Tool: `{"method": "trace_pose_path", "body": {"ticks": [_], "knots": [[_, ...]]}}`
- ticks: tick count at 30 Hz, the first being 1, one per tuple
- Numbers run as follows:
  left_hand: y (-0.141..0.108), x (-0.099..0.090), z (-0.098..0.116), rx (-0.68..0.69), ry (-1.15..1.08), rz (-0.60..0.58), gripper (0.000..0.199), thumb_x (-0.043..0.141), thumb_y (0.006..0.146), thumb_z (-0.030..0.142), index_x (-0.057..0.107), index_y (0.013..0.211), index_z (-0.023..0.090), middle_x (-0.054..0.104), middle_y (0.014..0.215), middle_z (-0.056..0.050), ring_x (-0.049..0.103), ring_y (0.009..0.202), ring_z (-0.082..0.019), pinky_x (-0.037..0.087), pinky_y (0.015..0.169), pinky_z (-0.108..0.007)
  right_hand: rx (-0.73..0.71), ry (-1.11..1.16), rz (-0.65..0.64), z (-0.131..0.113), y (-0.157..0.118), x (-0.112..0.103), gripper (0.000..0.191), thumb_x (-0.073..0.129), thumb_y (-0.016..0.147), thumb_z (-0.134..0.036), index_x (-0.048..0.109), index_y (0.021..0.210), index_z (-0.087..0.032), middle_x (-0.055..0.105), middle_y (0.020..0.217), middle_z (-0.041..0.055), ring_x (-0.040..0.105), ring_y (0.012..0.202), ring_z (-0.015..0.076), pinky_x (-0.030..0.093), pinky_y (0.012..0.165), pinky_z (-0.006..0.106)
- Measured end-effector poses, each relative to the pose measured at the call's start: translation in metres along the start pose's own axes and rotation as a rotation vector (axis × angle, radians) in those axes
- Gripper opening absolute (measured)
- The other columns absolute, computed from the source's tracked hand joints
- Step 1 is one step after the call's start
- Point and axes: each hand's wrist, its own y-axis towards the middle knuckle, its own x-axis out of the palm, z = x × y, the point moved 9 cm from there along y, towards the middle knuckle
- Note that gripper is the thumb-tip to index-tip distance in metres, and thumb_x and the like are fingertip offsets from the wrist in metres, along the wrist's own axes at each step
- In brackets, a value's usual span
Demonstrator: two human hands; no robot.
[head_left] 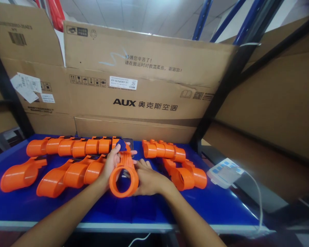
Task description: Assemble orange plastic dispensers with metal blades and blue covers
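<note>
An orange plastic part with a round ring end [137,183] is held up at the middle of the table, its ring facing me. My left hand [110,164] is closed on the part's upper stem, with the thumb by a dark blue piece [122,145] at the top. Against the right side of the part, my right hand [148,178] has its fingers curled; their tips are hidden behind the ring. A small greyish bit shows through the ring near those fingers, too unclear to name.
Similar orange parts stand in rows at left [65,146] and right [182,178] on the blue table [92,209]. A dark tray-like object [130,141] is behind my hands. A white plastic box [225,173] with a cable lies at right. Cardboard [154,82] walls the back.
</note>
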Motion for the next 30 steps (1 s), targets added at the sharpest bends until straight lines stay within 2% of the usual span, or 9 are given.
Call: {"method": "trace_pose_path", "body": {"ticks": [7, 10, 15, 21, 26, 30], "knots": [[0.001, 0.000, 0.000, -0.005, 0.012, -0.006, 0.065, 0.061, 0.093, 0.054, 0.053, 0.145, 0.018, 0.078, 0.116, -0.017, 0.079, 0.076, -0.028, 0.063, 0.068, -0.038, 0.023, -0.069, 0.032, 0.006, -0.002, -0.010, 0.039, 0.071, 0.088, -0.050, 0.072, 0.114, -0.022, 0.056, 0.109, 0.0107, 0.047, 0.099, 0.0290, 0.038, 0.095, 0.046], [0.002, -0.001, -0.001, -0.015, 0.000, -0.012, 0.063, 0.062, 0.092, 0.055, 0.055, 0.143, 0.018, 0.077, 0.119, -0.017, 0.079, 0.075, -0.027, 0.063, 0.066, -0.036, 0.034, -0.085, 0.026, 0.010, -0.004, -0.012, 0.032, 0.070, 0.089, -0.047, 0.074, 0.108, -0.021, 0.055, 0.104, 0.0101, 0.046, 0.099, 0.0291, 0.036, 0.095, 0.047], [-0.001, 0.001, -0.001, -0.016, 0.007, -0.014, 0.064, 0.063, 0.092, 0.055, 0.054, 0.143, 0.017, 0.078, 0.116, -0.018, 0.078, 0.072, -0.027, 0.062, 0.060, -0.035, 0.007, -0.058, 0.018, 0.010, -0.002, -0.007, 0.024, 0.071, 0.090, -0.041, 0.076, 0.101, -0.020, 0.057, 0.108, 0.0108, 0.046, 0.099, 0.0275, 0.036, 0.093, 0.043], [0.001, 0.000, 0.000, -0.009, 0.013, 0.001, 0.063, 0.063, 0.091, 0.055, 0.056, 0.141, 0.017, 0.079, 0.113, -0.018, 0.078, 0.070, -0.026, 0.062, 0.060, -0.034, 0.048, -0.036, 0.047, 0.010, 0.003, -0.004, 0.017, 0.070, 0.090, -0.037, 0.074, 0.093, -0.021, 0.061, 0.102, 0.0090, 0.047, 0.093, 0.0249, 0.036, 0.085, 0.038], [0.002, 0.001, -0.002, -0.009, 0.003, -0.009, 0.063, 0.064, 0.090, 0.055, 0.058, 0.139, 0.016, 0.079, 0.111, -0.017, 0.078, 0.070, -0.026, 0.061, 0.059, -0.033, 0.114, 0.026, 0.157, 0.017, 0.003, -0.012, 0.020, 0.071, 0.088, -0.033, 0.069, 0.073, -0.019, 0.064, 0.089, 0.0078, 0.050, 0.085, 0.0228, 0.034, 0.077, 0.035], [-0.001, 0.001, 0.000, 0.043, 0.022, 0.023, 0.065, 0.068, 0.088, 0.055, 0.059, 0.137, 0.014, 0.079, 0.112, -0.018, 0.078, 0.081, -0.028, 0.061, 0.066, -0.034, 0.172, 0.156, 0.323, 0.029, -0.001, -0.027, 0.019, 0.069, 0.085, -0.024, 0.066, 0.067, -0.019, 0.067, 0.078, 0.0046, 0.055, 0.080, 0.0211, 0.035, 0.078, 0.035]]}}
